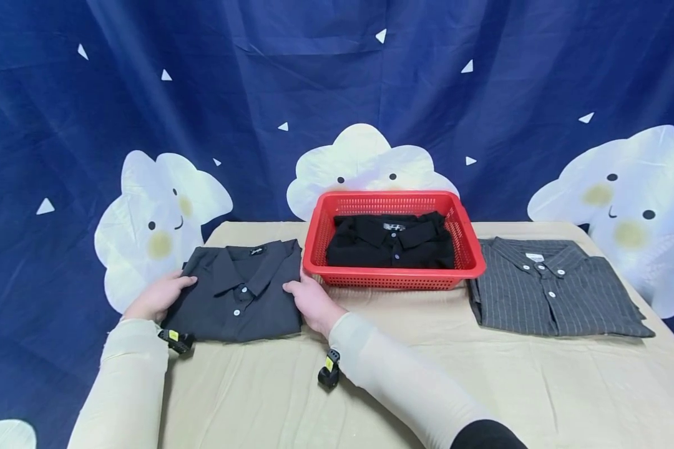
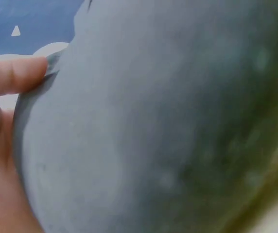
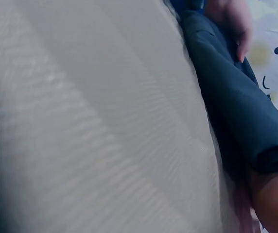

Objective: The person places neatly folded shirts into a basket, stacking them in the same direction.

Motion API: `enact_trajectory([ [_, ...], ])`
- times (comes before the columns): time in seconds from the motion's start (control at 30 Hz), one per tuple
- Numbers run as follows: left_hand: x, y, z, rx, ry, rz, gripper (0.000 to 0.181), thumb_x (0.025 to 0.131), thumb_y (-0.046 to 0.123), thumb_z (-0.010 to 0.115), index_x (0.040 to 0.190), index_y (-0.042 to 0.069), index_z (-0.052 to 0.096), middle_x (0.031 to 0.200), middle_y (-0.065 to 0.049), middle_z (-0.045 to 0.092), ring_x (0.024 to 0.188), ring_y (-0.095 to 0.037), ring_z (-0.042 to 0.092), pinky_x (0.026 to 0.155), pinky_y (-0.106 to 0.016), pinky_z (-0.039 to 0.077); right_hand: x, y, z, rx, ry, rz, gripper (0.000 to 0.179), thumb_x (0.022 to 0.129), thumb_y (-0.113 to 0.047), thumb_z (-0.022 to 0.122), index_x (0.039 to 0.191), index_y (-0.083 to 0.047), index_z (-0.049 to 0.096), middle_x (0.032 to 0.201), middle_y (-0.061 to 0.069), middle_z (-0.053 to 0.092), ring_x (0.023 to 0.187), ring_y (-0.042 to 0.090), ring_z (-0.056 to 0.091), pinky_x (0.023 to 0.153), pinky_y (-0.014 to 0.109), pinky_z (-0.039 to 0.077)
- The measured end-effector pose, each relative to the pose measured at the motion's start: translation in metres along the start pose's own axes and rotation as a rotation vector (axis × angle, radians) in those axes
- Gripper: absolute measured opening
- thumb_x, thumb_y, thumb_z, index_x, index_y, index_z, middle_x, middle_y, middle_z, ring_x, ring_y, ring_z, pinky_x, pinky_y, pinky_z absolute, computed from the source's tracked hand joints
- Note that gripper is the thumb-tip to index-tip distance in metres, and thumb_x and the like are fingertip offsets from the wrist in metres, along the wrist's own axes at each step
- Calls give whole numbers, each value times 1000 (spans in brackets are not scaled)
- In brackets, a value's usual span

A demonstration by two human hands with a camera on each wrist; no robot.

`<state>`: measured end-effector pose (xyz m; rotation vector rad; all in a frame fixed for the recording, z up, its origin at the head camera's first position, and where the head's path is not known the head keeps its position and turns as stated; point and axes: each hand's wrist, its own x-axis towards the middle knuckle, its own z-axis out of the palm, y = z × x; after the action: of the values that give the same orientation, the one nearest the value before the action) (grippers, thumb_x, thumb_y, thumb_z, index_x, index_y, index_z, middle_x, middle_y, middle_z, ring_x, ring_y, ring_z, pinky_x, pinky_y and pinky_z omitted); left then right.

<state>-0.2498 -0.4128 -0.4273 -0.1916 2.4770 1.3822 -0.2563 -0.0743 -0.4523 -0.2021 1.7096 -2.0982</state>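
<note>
A folded dark grey collared shirt [image 1: 253, 305] lies at the left of the table in the head view, its collar toward the back. My left hand [image 1: 160, 296] grips its left edge, thumb on top and the other fingers hidden beneath. On the opposite edge, my right hand [image 1: 314, 304] holds the shirt with the thumb over the cloth, close to the red basket's left corner. The left wrist view shows the thumb [image 2: 20, 75] pressed against the blurred cloth. In the right wrist view the shirt [image 3: 241, 92] spans between both hands.
A red plastic basket [image 1: 393, 272] stands at the back middle with a folded black shirt [image 1: 393, 246] inside. To its right lies a folded grey pinstriped shirt [image 1: 550, 299]. A beige cloth [image 1: 427, 362] covers the table, and a blue curtain [image 1: 326, 68] hangs behind.
</note>
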Motion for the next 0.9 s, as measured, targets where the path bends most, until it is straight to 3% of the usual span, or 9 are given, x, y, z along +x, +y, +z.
enact_trajectory([
  [0.07,-1,0,-1,-8,-2,22,66,109,26,37,156,-11,10,154,-36,19,131,-42,34,99,-36,39,1,0,0,-43,24,-20,76,101,-9,49,164,-19,6,169,-2,-5,153,17,-4,123,43,6],
  [0.13,-3,1,-2,-29,18,51,60,108,22,39,154,-11,20,143,-32,38,122,-34,46,94,-32,44,0,0,1,-117,31,-44,74,102,-7,47,164,-20,9,169,-3,-1,152,15,-2,123,43,7],
  [0.2,-5,2,-3,-40,33,91,52,108,20,41,149,-11,30,127,-20,51,108,-24,55,84,-27,48,-2,-1,1,-181,20,-79,72,102,-5,46,164,-21,13,169,-3,4,152,14,1,123,43,8],
  [0.3,-9,3,-4,-82,44,136,44,108,18,44,140,-10,38,109,-1,56,89,-10,59,77,-27,52,-5,-3,3,-236,-8,-117,69,103,-4,45,163,-24,19,168,-6,14,152,12,9,122,42,13],
  [0.47,-18,8,-7,-112,37,167,46,108,20,45,144,-8,37,112,5,56,93,-8,59,79,-26,52,-12,-9,8,-286,-24,-160,67,103,-5,47,162,-28,24,165,-10,23,150,10,18,122,41,17],
  [0.6,-27,15,-10,-111,66,213,34,107,21,48,131,-3,47,107,8,56,90,-8,58,76,-24,51,-19,-16,11,-318,-40,-188,67,104,-6,48,162,-28,24,164,-11,25,148,9,21,121,39,20],
  [0.73,-35,23,-14,-190,64,259,13,107,17,49,116,9,56,98,8,62,80,-9,62,69,-26,53,-27,-25,11,-347,-50,-194,67,104,-7,49,162,-29,23,163,-12,27,147,7,25,120,37,23],
  [0.9,-46,35,-17,-295,33,294,14,107,15,50,118,19,58,99,9,66,78,-10,66,68,-25,55,-31,-37,7,-382,-42,-222,67,104,-9,51,162,-30,26,160,-14,32,143,5,32,118,36,28],
])
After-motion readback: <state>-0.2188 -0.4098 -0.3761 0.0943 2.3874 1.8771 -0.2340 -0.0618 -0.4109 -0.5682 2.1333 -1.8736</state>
